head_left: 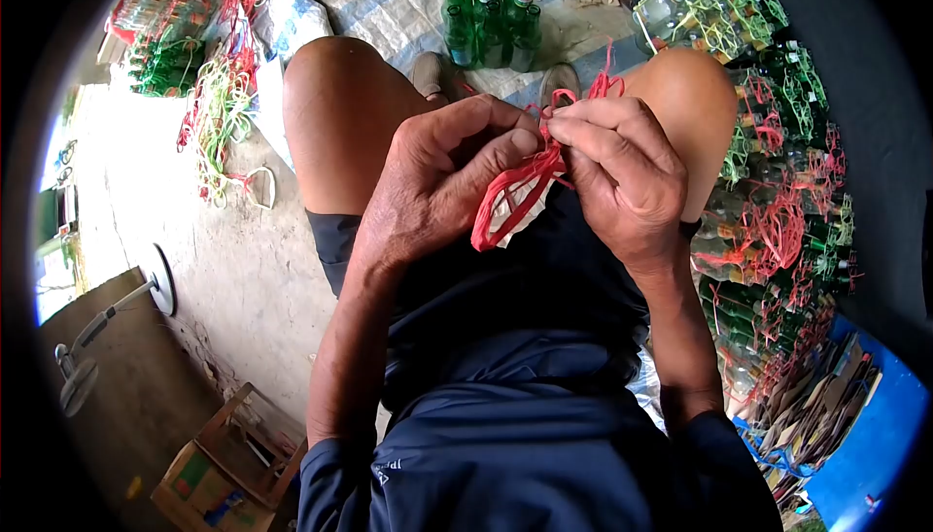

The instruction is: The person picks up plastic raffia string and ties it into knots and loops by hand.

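Navy shirt; 2 hands pinching string; bottles beyond.

The left hand partly hides the red strands.

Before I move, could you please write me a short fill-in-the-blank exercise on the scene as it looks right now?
1. The left hand and right hand both pinch a bundle of cord coloured ____.
2. The upright bottles beyond the shoes are made of ____ glass.
3. The stack of flat brown sheets lies on the person's ____ side.
4. The panel beside that stack is coloured ____.

Missing words: red; green; right; blue.
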Available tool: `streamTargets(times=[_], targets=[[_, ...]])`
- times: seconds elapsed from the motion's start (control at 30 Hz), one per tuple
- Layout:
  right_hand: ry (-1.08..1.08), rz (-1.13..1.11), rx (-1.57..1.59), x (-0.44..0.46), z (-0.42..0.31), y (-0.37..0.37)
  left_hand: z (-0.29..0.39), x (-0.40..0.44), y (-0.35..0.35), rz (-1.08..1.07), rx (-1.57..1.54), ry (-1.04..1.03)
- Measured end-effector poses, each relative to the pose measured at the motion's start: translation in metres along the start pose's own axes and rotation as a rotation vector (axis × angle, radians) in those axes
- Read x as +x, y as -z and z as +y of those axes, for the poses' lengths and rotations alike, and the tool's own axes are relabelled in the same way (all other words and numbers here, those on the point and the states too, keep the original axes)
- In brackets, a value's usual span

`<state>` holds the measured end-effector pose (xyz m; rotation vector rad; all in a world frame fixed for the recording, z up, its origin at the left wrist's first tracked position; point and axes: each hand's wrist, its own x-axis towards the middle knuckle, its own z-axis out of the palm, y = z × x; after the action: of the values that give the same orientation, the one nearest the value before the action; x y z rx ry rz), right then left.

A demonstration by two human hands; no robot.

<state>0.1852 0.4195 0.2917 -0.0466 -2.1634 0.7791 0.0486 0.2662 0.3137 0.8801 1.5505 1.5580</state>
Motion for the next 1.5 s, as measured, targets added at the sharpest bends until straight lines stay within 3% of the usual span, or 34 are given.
streamTargets(times=[0.23, 0.33, 0.73, 0.83, 0.87, 1.07, 1.5], targets=[[0.019, 0.001, -0.011, -0.001, 0.002, -0.003, 0.004, -0.003, 0.0, -0.054, -0.024, 0.104], [-0.107, 0.0, 0.026, -0.002, -0.002, -0.002, -0.003, -0.005, -0.002, -0.026, -0.064, 0.099], [-0.073, -0.022, 0.028, -0.001, -0.003, -0.003, -0.011, -0.008, -0.004, 0.029, -0.102, 0.059], [-0.069, -0.026, 0.029, 0.001, -0.005, -0.001, -0.003, -0.011, 0.001, -0.002, -0.159, 0.15], [-0.055, -0.022, 0.034, 0.002, -0.004, -0.001, -0.009, -0.01, -0.003, 0.034, -0.153, 0.074], [-0.005, -0.005, 0.075, 0.002, -0.003, -0.002, 0.0, -0.012, -0.004, 0.012, -0.23, 0.184], [-0.02, -0.072, 0.042, 0.005, -0.011, 0.005, -0.003, -0.014, -0.017, 0.167, 0.003, 0.052]])
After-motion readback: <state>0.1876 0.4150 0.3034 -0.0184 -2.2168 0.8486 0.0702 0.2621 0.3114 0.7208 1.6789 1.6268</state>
